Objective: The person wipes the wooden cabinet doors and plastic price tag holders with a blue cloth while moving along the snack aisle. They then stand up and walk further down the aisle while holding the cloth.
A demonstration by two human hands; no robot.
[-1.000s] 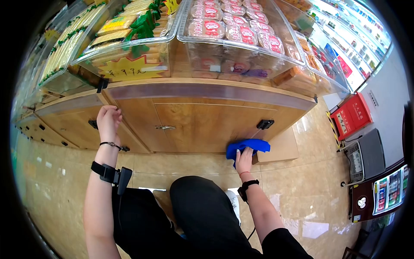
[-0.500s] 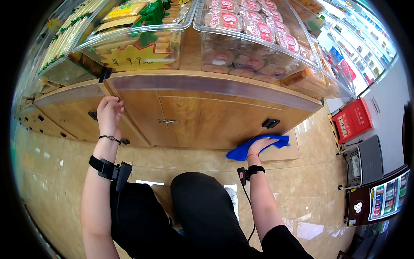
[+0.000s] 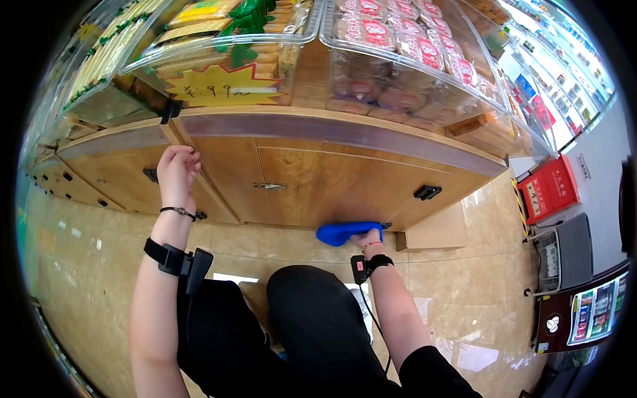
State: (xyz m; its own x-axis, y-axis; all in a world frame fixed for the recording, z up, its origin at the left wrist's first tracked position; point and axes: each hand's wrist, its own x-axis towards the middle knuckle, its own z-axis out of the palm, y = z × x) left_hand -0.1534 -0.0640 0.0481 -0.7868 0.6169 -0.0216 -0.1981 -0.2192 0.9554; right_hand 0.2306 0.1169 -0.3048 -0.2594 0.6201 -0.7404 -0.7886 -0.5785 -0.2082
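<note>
My right hand presses a blue cloth against the bottom edge of the wooden cabinet, low by the floor. Part of that hand is hidden by the cloth. At the upright frame strip left of the double doors, my left hand rests with its fingers curled together near the cabinet's top edge; whether they hold anything is hidden. Two black latches and a metal latch show on the door fronts.
Clear bins of packaged food stand on the cabinet top, one with a yellow price sign. A cardboard box sits on the floor at the cabinet's right end. Farther right are a red box and a grey cart.
My right hand and the blue cloth have moved left along the cabinet's bottom edge, uncovering more of the cardboard box. The camera view has shifted slightly; my left hand stays by the frame strip.
</note>
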